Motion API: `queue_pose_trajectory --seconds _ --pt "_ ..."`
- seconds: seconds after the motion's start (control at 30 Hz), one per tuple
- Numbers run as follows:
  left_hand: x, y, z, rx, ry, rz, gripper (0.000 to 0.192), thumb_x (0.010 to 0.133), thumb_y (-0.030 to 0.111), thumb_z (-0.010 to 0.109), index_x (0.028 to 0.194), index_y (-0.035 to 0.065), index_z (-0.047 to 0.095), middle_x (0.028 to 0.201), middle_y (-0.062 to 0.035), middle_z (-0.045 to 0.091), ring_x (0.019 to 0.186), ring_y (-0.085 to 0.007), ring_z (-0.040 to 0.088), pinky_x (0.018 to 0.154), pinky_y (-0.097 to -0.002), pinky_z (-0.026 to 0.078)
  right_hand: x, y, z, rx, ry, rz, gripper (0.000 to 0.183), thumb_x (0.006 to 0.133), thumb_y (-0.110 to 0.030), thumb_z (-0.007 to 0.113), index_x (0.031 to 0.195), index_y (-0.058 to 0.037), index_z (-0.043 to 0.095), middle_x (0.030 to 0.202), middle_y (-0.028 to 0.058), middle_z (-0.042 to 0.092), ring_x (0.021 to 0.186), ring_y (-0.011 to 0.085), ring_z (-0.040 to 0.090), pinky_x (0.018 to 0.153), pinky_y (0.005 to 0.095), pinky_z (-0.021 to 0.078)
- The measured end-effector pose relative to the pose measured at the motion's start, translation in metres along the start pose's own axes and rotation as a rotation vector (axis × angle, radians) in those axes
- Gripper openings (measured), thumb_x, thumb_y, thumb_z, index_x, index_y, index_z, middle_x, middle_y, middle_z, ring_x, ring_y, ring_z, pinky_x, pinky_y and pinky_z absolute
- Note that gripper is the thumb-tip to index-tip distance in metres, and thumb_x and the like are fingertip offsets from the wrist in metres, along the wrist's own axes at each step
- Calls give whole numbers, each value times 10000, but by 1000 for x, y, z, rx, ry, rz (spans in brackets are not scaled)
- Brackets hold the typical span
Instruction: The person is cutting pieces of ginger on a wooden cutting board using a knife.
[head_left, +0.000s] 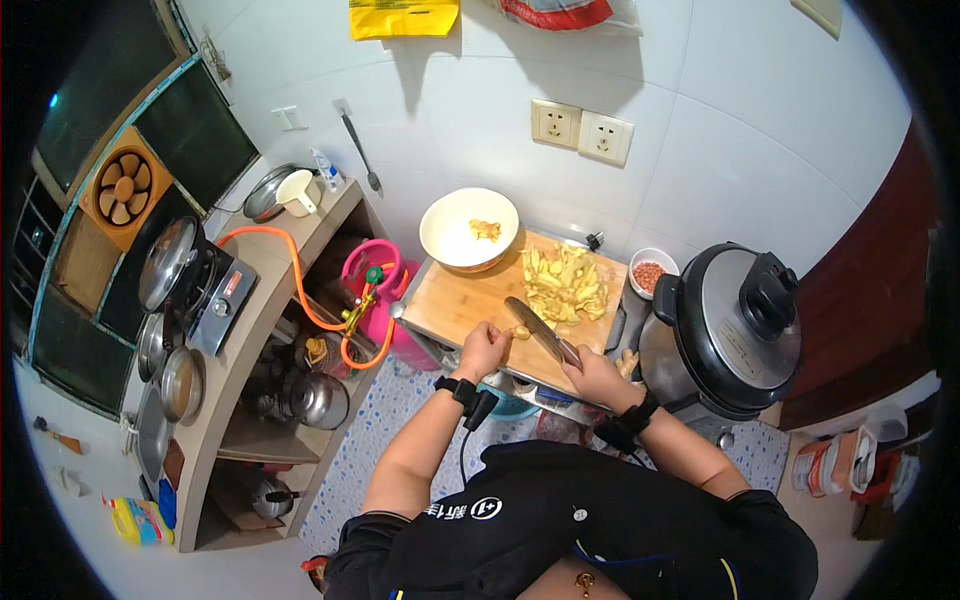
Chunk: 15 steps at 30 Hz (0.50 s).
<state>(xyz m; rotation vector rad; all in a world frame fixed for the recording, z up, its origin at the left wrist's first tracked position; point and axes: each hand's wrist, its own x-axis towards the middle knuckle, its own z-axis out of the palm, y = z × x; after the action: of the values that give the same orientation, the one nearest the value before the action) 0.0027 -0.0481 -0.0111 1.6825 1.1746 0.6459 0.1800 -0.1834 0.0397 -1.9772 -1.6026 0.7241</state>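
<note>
My right hand (602, 381) grips the handle of a kitchen knife (536, 322), its dark blade angled over a wooden cutting board (450, 304). At the blade's left side, the fingertips of my left hand (484, 349) pinch a small piece of ginger (520, 331) against the board. A heap of sliced ginger (566, 285) covers the board's right half. At the back left corner stands a white bowl (450, 229) with a little chopped yellowish-brown food (485, 229) inside. An uncut ginger root (626, 364) lies just right of my right hand, off the board.
Right of the board stand an electric pressure cooker (731, 330) and a small bowl of peanuts (655, 274). A pink gas cylinder (401, 330) with an orange hose (300, 281) is at the left, near a counter (255, 315) bearing a gas stove (223, 304). Two wall sockets (581, 131) sit behind.
</note>
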Motion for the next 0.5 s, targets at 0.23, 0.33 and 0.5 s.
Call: queue_pose_trajectory --seconds 0.23,0.33,0.5 --pt "1 16 13 -461 -148 -306 238 817 201 555 728 8 448 626 -73 535 500 -147 568 421 -257 478 -3 -10 4 -66 85 -22 330 780 -303 515 799 25 480 666 238 560 642 387 558 586 448 439" --pt "4 4 15 -410 -134 -289 205 820 164 545 739 9 438 629 -70 531 518 -149 572 429 -257 481 -7 -10 7 -93 70 -61 329 780 -302 520 782 25 485 651 239 556 619 386 557 569 448 439" --pt "-1 -7 12 -379 -117 -158 147 815 106 525 753 13 429 633 -68 530 519 -147 569 436 -249 478 -6 -9 5 -69 67 -71 316 782 -286 521 786 28 484 656 238 559 625 389 559 567 449 441"
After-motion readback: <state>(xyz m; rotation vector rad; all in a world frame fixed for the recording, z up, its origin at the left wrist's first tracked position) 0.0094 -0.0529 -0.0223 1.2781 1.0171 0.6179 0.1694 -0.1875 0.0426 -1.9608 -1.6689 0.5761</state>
